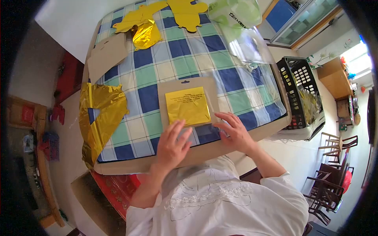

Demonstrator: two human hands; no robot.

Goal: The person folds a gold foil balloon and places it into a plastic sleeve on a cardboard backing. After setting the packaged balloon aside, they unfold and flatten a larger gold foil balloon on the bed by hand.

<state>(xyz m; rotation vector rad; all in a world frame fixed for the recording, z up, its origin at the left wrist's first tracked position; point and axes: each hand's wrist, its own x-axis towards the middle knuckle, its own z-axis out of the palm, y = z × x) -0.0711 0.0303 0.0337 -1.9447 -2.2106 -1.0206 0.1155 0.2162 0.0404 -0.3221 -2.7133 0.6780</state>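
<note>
A folded gold foil packet (188, 103) printed with small dark text lies on a tan cardboard backing card (161, 91), which has a hang slot at its top. Clear plastic shows along the card's near edge. My left hand (172, 143) is at the packet's lower left corner, fingers apart and fingertips right at the near edge. Close by the lower right corner, my right hand (235, 131) has its fingers bent and spread, with nothing visible between them.
Around the checked cloth (173, 63) lie a crumpled gold foil sheet (103, 114), another cardboard card (108, 55), gold foil shapes (187, 13), and a green-and-clear plastic bag (236, 13). A black crate (301, 92) stands right of the table.
</note>
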